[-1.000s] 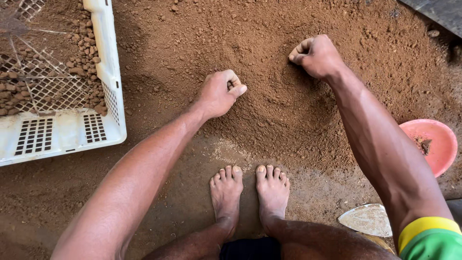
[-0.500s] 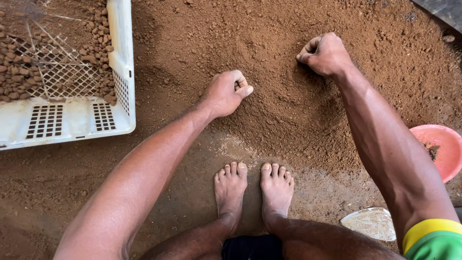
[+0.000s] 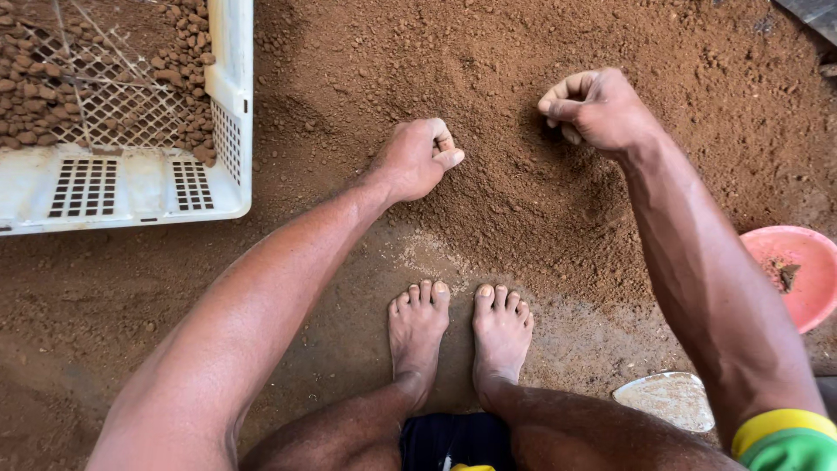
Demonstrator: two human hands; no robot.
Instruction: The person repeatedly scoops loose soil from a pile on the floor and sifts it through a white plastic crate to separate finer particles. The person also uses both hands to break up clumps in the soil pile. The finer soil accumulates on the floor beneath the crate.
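Two hands, both fisted, over loose reddish-brown soil; items below, largest to smallest.

soil heap: reddish-brown soil (image 3: 523, 174) covers the floor across most of the view, piled loosely between and in front of the hands, fine grains with small clods.

crate: white plastic crate (image 3: 131, 187) at upper left, slotted walls, sits on the soil. Wire mesh (image 3: 96, 96) lies inside it, brown pebble-like lumps (image 3: 174, 61) on and around the mesh.

right arm: enters from lower right, yellow and green sleeve (image 3: 785, 440) at the shoulder edge.

left arm: enters from lower left, runs diagonally up to the heap.

feet: two bare feet (image 3: 458, 327) side by side at lower centre, toes pointing at the heap, on flatter, darker ground.

pink bowl: pink bowl (image 3: 806, 270) at the right edge, well apart from the hands, partly cut off by the frame, some soil inside.

pale disc: pale round object (image 3: 667, 399) on the ground at lower right, beside the right arm; kind unclear.

right hand: right hand (image 3: 593, 109) at upper right of the heap, grip closed into a fist, knuckles up, just over the soil. Contents hidden.

left hand: left hand (image 3: 417, 159) at the heap's near-left slope, grip closed, thumb pressed along the curled fingers, touching the soil. Cannot tell if it encloses soil.
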